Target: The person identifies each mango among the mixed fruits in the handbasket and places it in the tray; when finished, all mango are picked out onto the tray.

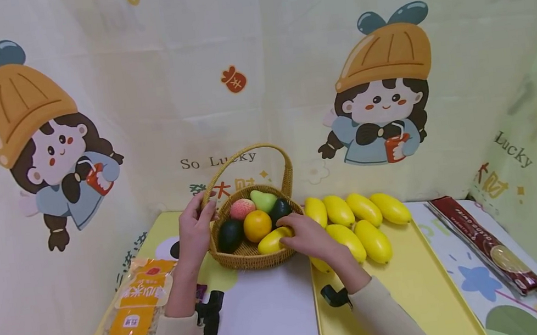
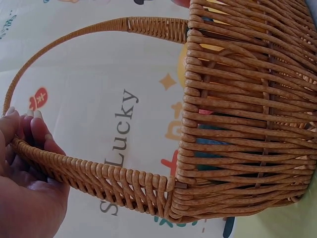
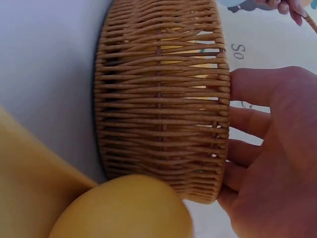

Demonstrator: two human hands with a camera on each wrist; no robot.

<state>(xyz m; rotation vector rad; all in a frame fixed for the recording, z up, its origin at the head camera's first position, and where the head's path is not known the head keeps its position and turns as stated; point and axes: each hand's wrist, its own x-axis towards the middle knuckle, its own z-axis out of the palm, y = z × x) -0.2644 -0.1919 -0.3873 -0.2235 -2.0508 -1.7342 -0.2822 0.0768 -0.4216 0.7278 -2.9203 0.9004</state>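
Observation:
A woven wicker basket (image 1: 259,260) with a tall arched handle (image 2: 99,171) stands near the back wall. My left hand (image 1: 195,228) grips the left side of that handle, its fingers curled round it in the left wrist view. My right hand (image 1: 308,235) reaches over the basket's right rim and holds the end of a yellow mango (image 1: 271,241); in the right wrist view the fingertips are hidden behind the wicker. Around this mango lie an orange (image 1: 257,225), a pink peach (image 1: 242,209), a green pear (image 1: 263,199) and two dark avocados (image 1: 231,235).
Several yellow mangoes (image 1: 375,241) lie on a yellow tray (image 1: 412,289) right of the basket. A red-brown packet (image 1: 488,244) lies beyond the tray's right edge. An orange-and-clear food bag (image 1: 133,310) lies by my left forearm. Printed cloth walls close off the back and sides.

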